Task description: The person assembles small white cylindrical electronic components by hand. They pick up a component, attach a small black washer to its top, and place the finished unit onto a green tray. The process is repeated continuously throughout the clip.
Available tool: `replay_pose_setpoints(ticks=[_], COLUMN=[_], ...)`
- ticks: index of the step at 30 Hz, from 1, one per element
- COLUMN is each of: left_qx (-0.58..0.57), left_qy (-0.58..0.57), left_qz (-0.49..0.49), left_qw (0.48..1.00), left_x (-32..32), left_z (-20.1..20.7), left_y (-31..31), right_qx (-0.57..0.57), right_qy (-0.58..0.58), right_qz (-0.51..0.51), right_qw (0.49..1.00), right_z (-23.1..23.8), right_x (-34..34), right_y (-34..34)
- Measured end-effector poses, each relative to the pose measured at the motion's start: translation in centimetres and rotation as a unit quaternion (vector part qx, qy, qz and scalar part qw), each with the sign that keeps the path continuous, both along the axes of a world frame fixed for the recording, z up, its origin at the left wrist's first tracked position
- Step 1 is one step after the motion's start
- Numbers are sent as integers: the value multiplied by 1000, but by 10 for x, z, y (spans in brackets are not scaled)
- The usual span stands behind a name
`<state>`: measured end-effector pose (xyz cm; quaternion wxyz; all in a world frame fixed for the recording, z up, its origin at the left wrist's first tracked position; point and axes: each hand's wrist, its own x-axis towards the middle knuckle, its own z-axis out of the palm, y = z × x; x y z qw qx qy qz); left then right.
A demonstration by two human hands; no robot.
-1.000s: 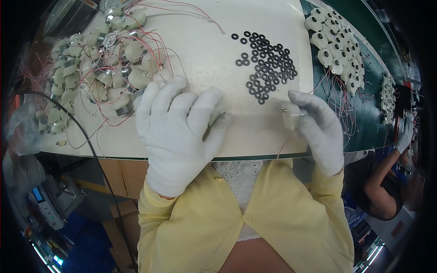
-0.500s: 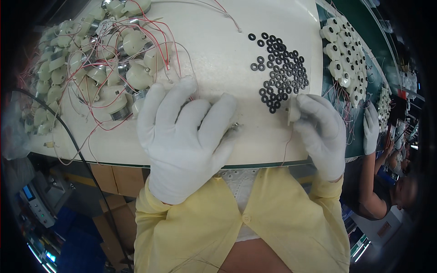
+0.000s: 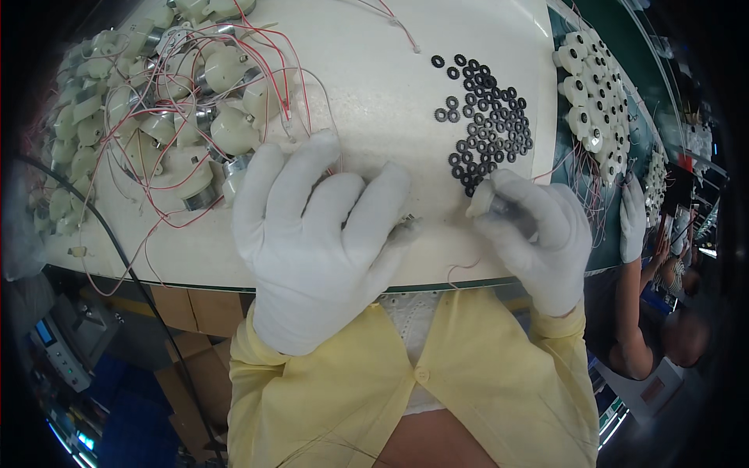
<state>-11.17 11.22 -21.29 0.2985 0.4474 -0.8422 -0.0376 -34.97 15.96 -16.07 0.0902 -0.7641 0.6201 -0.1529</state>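
My right hand (image 3: 542, 234), in a white glove, grips a small motor with a cream housing (image 3: 480, 200) beside the near end of the black ring-shaped gears (image 3: 490, 117). A thin wire (image 3: 466, 267) trails near the table edge below it. My left hand (image 3: 312, 242), also gloved, lies palm down with its long fingers reaching forward over the white table. Thumb and forefinger come together around a small metal piece (image 3: 407, 219), mostly hidden by the glove. Just beyond that hand, to the left, is a heap of cream motors (image 3: 234, 129) with red and white wires.
Cream motors topped with black gears (image 3: 597, 93) stand in rows on the green surface at right. A co-worker's gloved hand (image 3: 633, 222) is beside them. A loose wire with a connector (image 3: 406, 35) lies at the far side. A black cable (image 3: 109, 226) crosses the left edge.
My right hand has shifted a little left with the motor and tilted it. The trailing wire has moved left. My left hand stays nearly still.
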Motion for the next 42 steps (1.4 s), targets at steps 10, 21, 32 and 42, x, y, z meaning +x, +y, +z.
replay_pose_setpoints(ticks=[10,21,32,42], left_qx=[1,-8,-32,-36], left_qy=[-1,3,-24,-32], left_qz=[2,-10,-25,-38], left_qw=[1000,1000,999,998], left_x=[-1,1,5,7], left_z=[1,-1,3,3], left_y=[-1,1,1,0], right_qx=[-14,21,-10,-25], right_qy=[1,95,66,-40], right_qz=[-73,-12,-100,-194], right_qw=[997,995,993,980], right_z=[0,9,-17,5], right_x=[24,22,-17,-39], right_y=[2,18,24,43])
